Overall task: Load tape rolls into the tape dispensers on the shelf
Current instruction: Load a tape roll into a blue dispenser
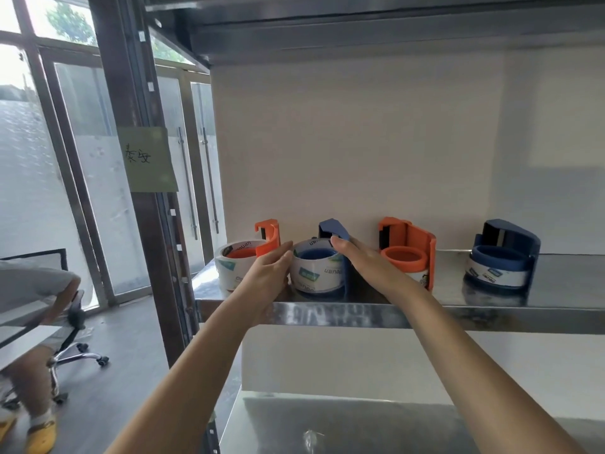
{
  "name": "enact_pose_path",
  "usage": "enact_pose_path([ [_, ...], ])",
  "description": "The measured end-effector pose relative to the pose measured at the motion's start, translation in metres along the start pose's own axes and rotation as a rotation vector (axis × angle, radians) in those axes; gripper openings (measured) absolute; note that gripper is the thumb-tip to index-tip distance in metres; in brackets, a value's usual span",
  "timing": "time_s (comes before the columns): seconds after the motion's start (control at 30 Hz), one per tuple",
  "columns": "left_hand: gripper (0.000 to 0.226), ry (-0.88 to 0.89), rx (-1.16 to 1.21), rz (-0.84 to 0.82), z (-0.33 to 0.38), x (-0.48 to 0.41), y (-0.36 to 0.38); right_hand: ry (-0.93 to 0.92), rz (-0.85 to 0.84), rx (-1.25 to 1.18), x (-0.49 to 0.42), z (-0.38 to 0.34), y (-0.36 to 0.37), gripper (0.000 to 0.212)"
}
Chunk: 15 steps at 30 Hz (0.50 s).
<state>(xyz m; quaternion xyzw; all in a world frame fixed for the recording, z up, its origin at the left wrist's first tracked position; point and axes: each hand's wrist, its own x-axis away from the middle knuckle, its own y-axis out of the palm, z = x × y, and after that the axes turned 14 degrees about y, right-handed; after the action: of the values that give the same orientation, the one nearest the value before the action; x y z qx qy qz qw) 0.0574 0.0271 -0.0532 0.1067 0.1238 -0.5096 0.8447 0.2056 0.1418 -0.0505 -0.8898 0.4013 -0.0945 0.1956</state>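
**Operator:** Where do the tape rolls sit?

**Guide:** On the steel shelf in front of you. Four dispensers stand in a row against the white wall: left orange dispenser, near blue dispenser, right orange dispenser, far blue dispenser. Each carries a roll.

**Operator:** And the hands?

**Guide:** Your left hand lies with fairly straight fingers against the left side of the tape roll in the near blue dispenser. Your right hand rests on that dispenser's right wall, thumb on top. Its fingers are hidden, so the grip cannot be told.

**Operator:** The room?

**Guide:** To your left, a dark post bears a green note. Beyond it are frosted glass doors, an office chair and a seated person. A lower shelf lies beneath.
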Motion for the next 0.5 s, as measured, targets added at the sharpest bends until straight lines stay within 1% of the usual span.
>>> enact_pose_path([
  [0.27,0.041,0.036,-0.059,0.044,-0.007,-0.001,0.000,0.020,-0.024,-0.035,-0.001,0.000,-0.001,0.058],
  [0.43,0.039,0.050,0.035,0.051,-0.003,0.005,0.003,-0.011,-0.059,-0.048,0.003,-0.002,-0.002,0.055],
  [0.47,0.038,0.075,0.046,0.053,-0.002,0.007,0.004,-0.008,-0.058,-0.045,0.006,-0.003,-0.002,0.059],
  [0.5,0.037,0.112,0.028,0.063,-0.002,0.009,0.006,0.003,-0.046,-0.027,0.010,-0.004,-0.003,0.070],
])
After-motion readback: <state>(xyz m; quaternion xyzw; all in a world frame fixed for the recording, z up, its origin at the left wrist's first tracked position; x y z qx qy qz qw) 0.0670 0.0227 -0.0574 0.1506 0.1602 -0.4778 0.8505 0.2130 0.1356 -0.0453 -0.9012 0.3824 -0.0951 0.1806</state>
